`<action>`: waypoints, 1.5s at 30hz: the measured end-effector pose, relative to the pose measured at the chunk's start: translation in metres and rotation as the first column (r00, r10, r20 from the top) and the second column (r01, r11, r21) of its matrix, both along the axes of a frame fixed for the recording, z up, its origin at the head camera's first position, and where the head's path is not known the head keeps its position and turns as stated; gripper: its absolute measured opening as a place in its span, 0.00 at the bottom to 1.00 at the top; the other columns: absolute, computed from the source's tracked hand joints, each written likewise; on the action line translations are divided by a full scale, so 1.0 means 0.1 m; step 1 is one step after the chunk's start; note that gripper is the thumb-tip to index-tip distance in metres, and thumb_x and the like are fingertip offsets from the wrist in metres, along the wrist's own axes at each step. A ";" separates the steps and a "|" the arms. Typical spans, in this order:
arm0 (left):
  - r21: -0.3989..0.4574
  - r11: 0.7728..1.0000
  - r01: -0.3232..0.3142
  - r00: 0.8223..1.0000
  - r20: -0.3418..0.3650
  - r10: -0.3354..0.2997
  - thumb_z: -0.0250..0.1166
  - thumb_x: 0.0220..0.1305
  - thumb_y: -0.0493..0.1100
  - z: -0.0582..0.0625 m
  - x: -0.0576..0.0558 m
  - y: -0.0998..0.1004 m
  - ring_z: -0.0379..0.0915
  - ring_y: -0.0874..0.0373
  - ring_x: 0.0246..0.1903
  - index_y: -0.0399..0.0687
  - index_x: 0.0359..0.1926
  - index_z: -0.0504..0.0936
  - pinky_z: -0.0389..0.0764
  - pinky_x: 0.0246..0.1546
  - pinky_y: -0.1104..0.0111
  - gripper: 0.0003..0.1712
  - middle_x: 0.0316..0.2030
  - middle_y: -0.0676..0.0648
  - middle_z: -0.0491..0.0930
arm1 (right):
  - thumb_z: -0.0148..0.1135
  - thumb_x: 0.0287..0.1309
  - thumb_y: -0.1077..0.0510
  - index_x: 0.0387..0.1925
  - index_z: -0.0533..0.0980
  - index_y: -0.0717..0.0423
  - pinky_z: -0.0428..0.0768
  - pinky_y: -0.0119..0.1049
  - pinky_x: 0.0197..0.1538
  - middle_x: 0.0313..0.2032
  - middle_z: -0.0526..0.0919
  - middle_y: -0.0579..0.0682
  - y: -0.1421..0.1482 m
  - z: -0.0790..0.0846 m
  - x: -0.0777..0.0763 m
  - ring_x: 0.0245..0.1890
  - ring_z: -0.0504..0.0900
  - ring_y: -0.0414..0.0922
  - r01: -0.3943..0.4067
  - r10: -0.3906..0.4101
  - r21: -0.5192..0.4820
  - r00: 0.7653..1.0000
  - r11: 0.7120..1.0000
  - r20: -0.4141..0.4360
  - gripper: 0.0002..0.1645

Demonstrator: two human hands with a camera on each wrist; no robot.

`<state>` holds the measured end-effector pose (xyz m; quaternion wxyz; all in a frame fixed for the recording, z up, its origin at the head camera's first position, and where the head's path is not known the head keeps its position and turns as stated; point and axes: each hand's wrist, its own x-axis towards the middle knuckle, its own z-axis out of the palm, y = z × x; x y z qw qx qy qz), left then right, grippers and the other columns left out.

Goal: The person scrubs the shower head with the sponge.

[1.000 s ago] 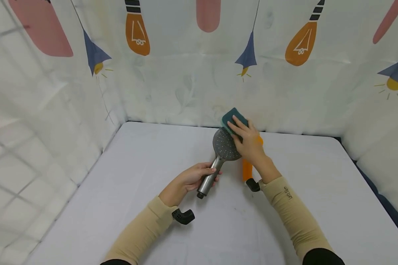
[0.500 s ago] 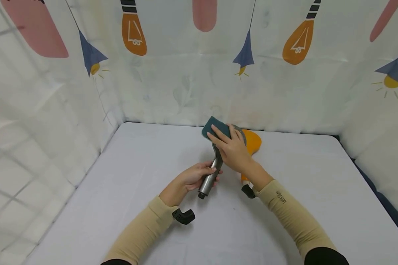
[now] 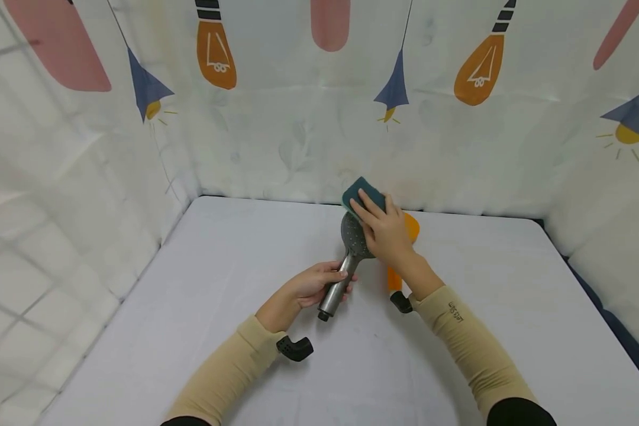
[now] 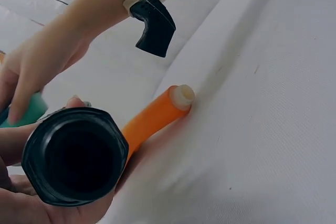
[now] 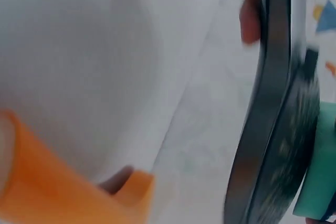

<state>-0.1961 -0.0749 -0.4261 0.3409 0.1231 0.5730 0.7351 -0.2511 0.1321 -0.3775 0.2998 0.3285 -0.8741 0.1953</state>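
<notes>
My left hand (image 3: 311, 285) grips the handle of a grey shower head (image 3: 351, 236), its spray face tilted up and its lower end pointing toward me. In the left wrist view, the black open connector (image 4: 76, 156) fills the foreground. My right hand (image 3: 391, 234) holds a green sponge (image 3: 363, 194) with a dark scouring layer on top, fingers spread over it. The sponge overlaps the upper edge of the spray face, and the hand hides the face's right side. In the right wrist view, the sponge's light green side (image 5: 320, 166) lies against the face.
Behind my right hand an orange shower head (image 3: 412, 226) lies on the white table (image 3: 245, 248), its pale hollow end (image 4: 183, 96) toward me. A patterned cloth wall (image 3: 298, 136) rises at the table's far edge. Each sleeve cuff carries a black angled piece (image 3: 295, 349).
My right hand swept the sponge left and down across the spray face, then back up and right to its upper edge. My left hand and the grey shower head stay almost still.
</notes>
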 end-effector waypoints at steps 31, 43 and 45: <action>0.013 1.000 -0.007 1.000 -0.015 0.007 0.44 0.81 0.34 0.00 -0.01 -0.02 0.76 0.61 0.42 0.29 0.78 0.50 0.80 0.45 0.66 0.30 0.58 0.39 0.71 | 0.66 0.64 0.70 0.63 0.78 0.61 0.62 0.71 0.61 0.70 0.70 0.59 0.44 0.00 -0.10 0.66 0.64 0.69 0.148 -0.113 -0.288 0.984 0.946 0.134 0.26; 0.038 0.999 -0.015 1.000 -0.001 0.015 0.42 0.81 0.33 -0.01 0.00 -0.05 0.76 0.63 0.42 0.31 0.79 0.47 0.80 0.46 0.67 0.31 0.61 0.38 0.69 | 0.61 0.69 0.70 0.69 0.72 0.62 0.62 0.64 0.69 0.73 0.65 0.58 0.50 -0.08 -0.06 0.72 0.60 0.66 0.002 0.101 -0.413 0.968 0.911 0.228 0.29; 0.048 0.998 -0.031 0.999 0.016 0.030 0.41 0.81 0.33 -0.01 -0.01 -0.06 0.76 0.63 0.42 0.30 0.78 0.47 0.80 0.45 0.68 0.30 0.61 0.39 0.69 | 0.61 0.69 0.69 0.69 0.72 0.62 0.60 0.65 0.70 0.73 0.66 0.58 0.51 -0.10 -0.03 0.72 0.60 0.67 -0.022 0.127 -0.391 0.961 0.920 0.244 0.28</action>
